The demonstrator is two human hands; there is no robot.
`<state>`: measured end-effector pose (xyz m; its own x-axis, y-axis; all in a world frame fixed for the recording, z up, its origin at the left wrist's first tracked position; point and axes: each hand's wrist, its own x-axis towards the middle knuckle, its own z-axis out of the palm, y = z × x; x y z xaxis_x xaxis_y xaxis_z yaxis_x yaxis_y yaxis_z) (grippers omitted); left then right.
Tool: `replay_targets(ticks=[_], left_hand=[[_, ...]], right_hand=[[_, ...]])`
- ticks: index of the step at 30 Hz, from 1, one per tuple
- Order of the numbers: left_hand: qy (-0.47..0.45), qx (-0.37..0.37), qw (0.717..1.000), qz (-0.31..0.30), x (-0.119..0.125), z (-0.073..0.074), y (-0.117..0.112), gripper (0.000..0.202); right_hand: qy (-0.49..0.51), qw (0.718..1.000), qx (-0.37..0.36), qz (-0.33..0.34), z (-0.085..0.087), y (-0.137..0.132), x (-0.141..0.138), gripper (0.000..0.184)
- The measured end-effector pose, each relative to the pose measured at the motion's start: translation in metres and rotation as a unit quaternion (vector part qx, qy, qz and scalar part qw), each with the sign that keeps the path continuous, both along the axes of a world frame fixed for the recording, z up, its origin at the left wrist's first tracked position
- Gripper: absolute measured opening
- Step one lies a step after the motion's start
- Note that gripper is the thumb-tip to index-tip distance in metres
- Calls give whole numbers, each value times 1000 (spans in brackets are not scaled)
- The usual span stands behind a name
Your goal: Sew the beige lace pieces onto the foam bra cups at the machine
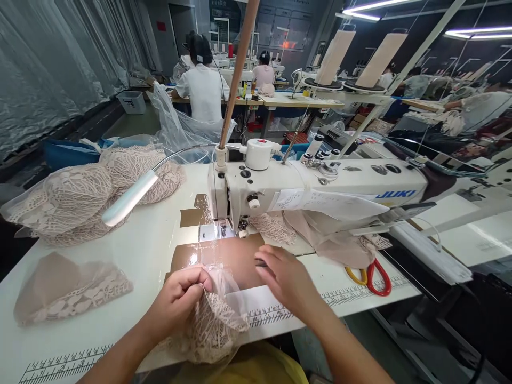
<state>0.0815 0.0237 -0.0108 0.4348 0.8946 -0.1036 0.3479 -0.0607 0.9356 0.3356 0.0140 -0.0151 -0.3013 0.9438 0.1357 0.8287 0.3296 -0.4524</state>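
Note:
My left hand [182, 293] pinches the edge of a piece of beige lace and mesh fabric [214, 325] between thumb and forefinger. The fabric hangs over the front edge of the sewing table [152, 266]. To its right, my right hand [284, 277] is closed around a small dark object [261, 263], mostly hidden by the fingers, so its kind cannot be made out. Just beyond both hands stands a white JUKI sewing machine [272, 184], its needle area lit, over brown patches on the table. More beige lace [276, 226] lies under the machine's arm.
Bundled lace pieces [80, 192] lie at the back left, behind a flexible lamp [130, 200]. A flat mesh-and-lace piece [72, 290] rests at left. Red-handled scissors [378, 277] lie right. Thread cones [335, 56] stand above; a person in white [202, 90] sits ahead.

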Motion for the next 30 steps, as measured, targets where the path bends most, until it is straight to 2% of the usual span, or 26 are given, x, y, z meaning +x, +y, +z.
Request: replay_targets(ticks=[2,4,8,10,12,15,17,22,30], left_hand=[[-12,-1,1000,13,0,-4,4,27],[-20,-5,999,41,2,-9,5,30],[-58,-46,993,95,5,-20,5,20],[-88,-86,987,105,5,-22,5,28],[-112,-127,980,108,4,-23,7,38],[-132,-160,975,79,3,-21,9,32],[-138,-166,975,58,3,-19,10,28],[-134,-161,976,62,3,-17,10,32],[-148,-171,973,41,3,-17,10,31]], right_hand=[[-131,991,-3,-9,-3,4,16,32],[-216,976,-24,-4,-7,5,24,42],[-260,963,-70,-2,-11,6,23,57],[-221,971,-92,-9,-8,7,20,57],[-127,987,-96,-4,-5,6,15,55],[46,996,-59,46,0,3,-1,44],[113,991,-18,69,0,2,-15,41],[181,982,28,50,-6,5,-39,32],[196,974,80,84,-10,8,-43,26]])
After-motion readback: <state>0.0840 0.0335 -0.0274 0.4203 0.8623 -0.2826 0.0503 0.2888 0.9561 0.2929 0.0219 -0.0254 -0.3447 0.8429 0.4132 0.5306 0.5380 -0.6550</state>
